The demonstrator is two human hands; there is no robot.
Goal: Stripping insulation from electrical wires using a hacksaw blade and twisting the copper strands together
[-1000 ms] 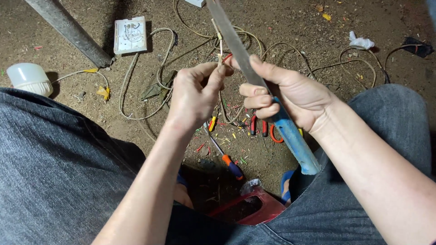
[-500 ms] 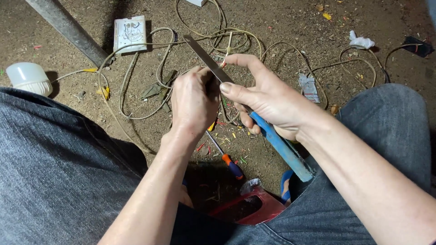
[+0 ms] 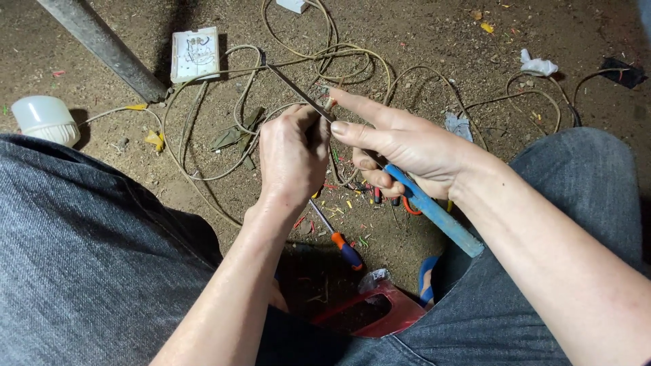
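blue-handled knife (image 3: 434, 213), orange-and-blue screwdriver (image 3: 342, 245), beige wires (image 3: 325, 54), white bulb (image 3: 42, 118), red stool (image 3: 390, 312) on brown dirt floor (image 3: 420, 27).

Two hands are working over the dirt floor (image 3: 420, 41): the left hand (image 3: 291, 159) and the right hand (image 3: 407, 146). One blue-handled knife (image 3: 434, 213) is showing. One screwdriver (image 3: 339, 240) is lying just below the left hand. One white bulb (image 3: 44, 120) and one white switch plate (image 3: 194, 54) are sitting far left of the hands.
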